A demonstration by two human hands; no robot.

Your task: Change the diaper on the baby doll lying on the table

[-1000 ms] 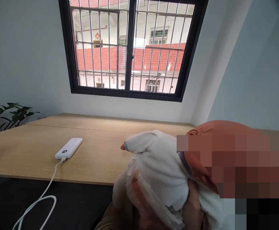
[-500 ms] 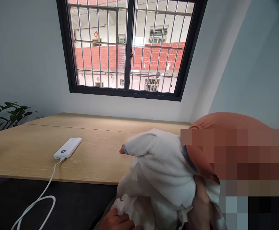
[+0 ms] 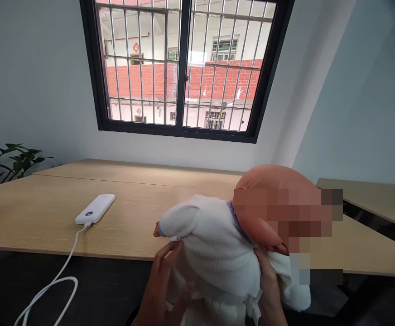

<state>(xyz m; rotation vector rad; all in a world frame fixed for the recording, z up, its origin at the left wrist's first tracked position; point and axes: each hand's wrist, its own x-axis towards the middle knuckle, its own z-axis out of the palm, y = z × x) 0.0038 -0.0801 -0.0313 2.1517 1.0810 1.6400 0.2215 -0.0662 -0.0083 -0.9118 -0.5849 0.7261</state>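
Observation:
A baby doll in a fuzzy white garment with a blue collar leans over the table's front edge, its head at the right, partly masked by blurred squares. One small doll hand pokes from a sleeve at the left. My left hand is closed on the white cloth at the doll's side, with thumb and fingertips near the sleeve. My right hand grips the doll below the head, its fingers partly hidden behind the body. Loose white ties hang from the garment's lower part.
A white power bank lies on the light wooden table, its white cable trailing over the front edge. A leafy plant stands at the far left. Behind the table is a barred window. Another wooden surface is at the right.
The doll has shifted left and slightly down, and its head now lies nearer the middle. My left hand has moved up from the loose lower cloth to the doll's side.

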